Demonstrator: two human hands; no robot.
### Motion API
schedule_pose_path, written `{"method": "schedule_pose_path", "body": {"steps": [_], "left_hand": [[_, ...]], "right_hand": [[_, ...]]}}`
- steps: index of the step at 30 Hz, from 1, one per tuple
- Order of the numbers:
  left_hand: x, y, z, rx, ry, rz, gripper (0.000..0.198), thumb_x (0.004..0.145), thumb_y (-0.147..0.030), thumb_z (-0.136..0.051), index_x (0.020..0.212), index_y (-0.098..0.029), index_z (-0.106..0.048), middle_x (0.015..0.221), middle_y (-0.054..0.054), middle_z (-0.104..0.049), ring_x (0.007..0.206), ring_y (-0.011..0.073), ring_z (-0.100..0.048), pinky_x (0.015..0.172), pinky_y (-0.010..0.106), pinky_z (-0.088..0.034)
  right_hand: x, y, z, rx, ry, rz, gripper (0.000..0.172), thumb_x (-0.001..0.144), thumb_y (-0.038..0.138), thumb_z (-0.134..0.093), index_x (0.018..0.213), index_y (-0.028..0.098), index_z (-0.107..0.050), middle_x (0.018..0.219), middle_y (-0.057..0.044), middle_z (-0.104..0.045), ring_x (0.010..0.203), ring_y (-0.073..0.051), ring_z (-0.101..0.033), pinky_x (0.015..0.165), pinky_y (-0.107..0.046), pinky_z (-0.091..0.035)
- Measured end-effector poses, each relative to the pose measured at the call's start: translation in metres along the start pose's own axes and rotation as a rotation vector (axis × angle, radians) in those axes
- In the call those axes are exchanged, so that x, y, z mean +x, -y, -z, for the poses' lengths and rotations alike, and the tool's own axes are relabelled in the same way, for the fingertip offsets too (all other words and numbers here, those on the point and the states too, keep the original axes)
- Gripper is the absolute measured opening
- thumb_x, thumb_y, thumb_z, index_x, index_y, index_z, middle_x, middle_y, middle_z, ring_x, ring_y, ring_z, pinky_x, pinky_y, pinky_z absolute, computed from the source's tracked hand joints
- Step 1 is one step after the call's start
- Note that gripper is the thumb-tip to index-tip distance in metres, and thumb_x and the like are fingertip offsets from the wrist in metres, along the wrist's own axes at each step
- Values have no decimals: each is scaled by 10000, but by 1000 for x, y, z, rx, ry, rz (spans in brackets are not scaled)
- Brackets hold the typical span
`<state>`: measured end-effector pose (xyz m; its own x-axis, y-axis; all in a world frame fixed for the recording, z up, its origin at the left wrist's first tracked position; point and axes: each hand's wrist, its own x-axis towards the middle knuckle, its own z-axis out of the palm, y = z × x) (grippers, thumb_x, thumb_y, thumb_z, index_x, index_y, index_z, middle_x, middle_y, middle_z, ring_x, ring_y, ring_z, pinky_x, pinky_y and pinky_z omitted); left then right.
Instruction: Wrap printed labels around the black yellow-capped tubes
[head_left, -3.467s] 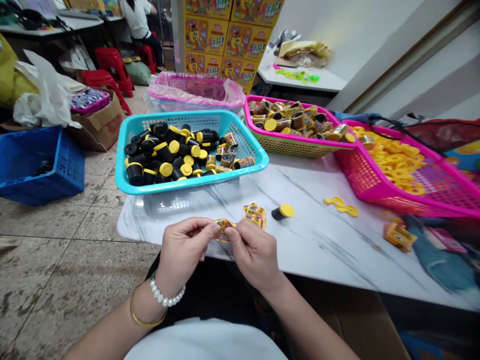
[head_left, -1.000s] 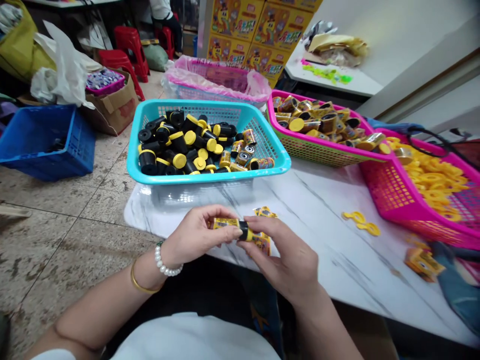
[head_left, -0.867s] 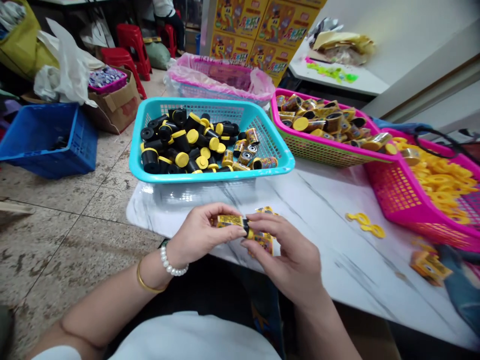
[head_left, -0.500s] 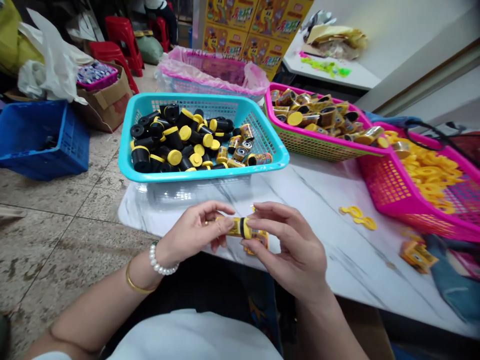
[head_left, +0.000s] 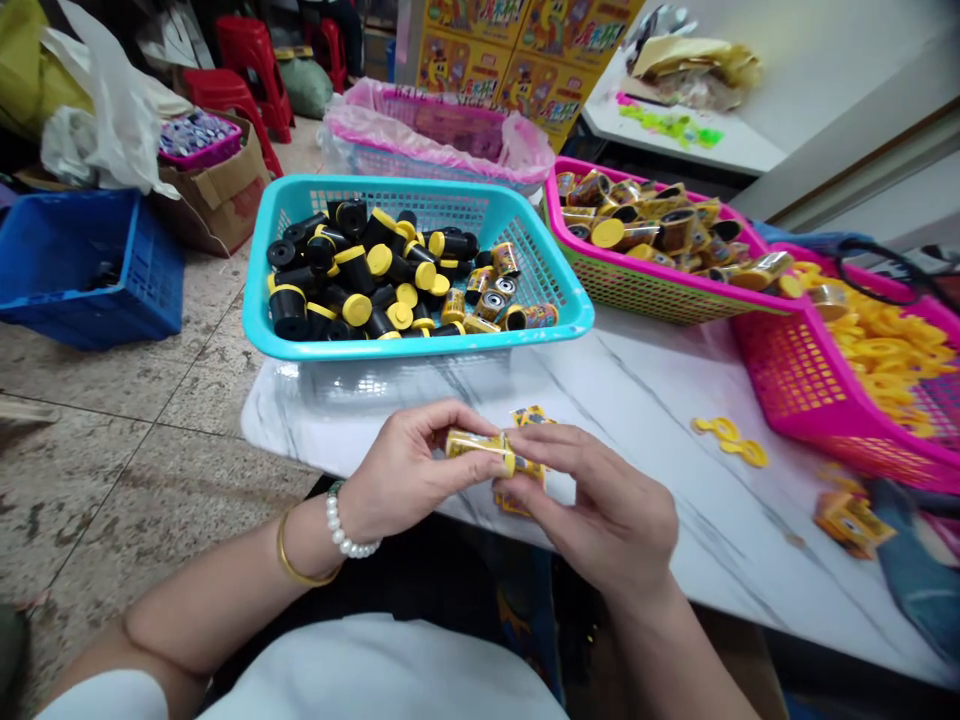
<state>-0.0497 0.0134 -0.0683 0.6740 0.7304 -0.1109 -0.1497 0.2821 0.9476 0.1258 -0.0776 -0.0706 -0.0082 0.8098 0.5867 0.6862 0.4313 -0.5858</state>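
Observation:
My left hand [head_left: 420,465] is closed around a small yellow-printed canister [head_left: 474,445], held sideways above the table's front edge. The thumb lies along its near side. At the canister's right end, where a yellow rim shows, my right hand [head_left: 600,490] closes in with thumb and fingertips, which partly hide that end. Under the right fingers lie yellow printed wrappers [head_left: 529,414] on the white marbled table [head_left: 637,400]. Just beyond my hands stands a turquoise basket [head_left: 420,350] with black, yellow-capped canisters [head_left: 356,268] and several printed ones [head_left: 536,317].
Pink baskets on the right hold printed canisters [head_left: 675,230] and yellow plastic parts [head_left: 877,330]. Yellow ring-shaped pieces [head_left: 731,442] and a printed wrapper bundle [head_left: 851,520] lie on the table. On the floor at left is a blue crate [head_left: 90,270]; red stools [head_left: 255,80] stand behind.
The view has shifted slightly. The black band near the canister's yellow end, seen before, is now barely visible. My left hand has moved right and its thumb now reaches nearer that end.

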Motion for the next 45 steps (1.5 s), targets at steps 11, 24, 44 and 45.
{"method": "schedule_pose_path", "body": {"steps": [11,24,44,45], "left_hand": [[42,-29,-5,21,204,152,525,764,-675,-683,819,-160,-597,685,4,-615,507,90,-536,488,216,-385],[72,6,-3,-85,251,278,538,681,-600,-808,873,-142,-602,661,-23,-610,523,70,-535,513,211,-405],[71,7,4,-42,279,183,564,746,-596,-775,1014,-151,-557,648,-30,-618,547,102,-595,528,223,-486],[71,7,6,-54,303,206,570,742,-614,-769,997,-150,-560,655,-20,-631,537,106,-605,515,224,-490]], "right_hand": [[51,-26,37,-248,55,382,417,811,97,-762,1186,251,-667,970,-81,-753,843,-208,-739,733,-340,-635],[25,-51,18,348,80,-569,252,882,450,-712,914,201,-689,721,-30,-731,578,-156,-686,540,-253,-588],[31,-45,5,618,10,-772,292,780,426,-816,907,196,-688,672,-17,-733,598,-162,-713,602,-266,-616],[31,-47,6,632,35,-767,303,787,429,-811,935,198,-682,675,-12,-724,607,-157,-708,610,-262,-612]]}}
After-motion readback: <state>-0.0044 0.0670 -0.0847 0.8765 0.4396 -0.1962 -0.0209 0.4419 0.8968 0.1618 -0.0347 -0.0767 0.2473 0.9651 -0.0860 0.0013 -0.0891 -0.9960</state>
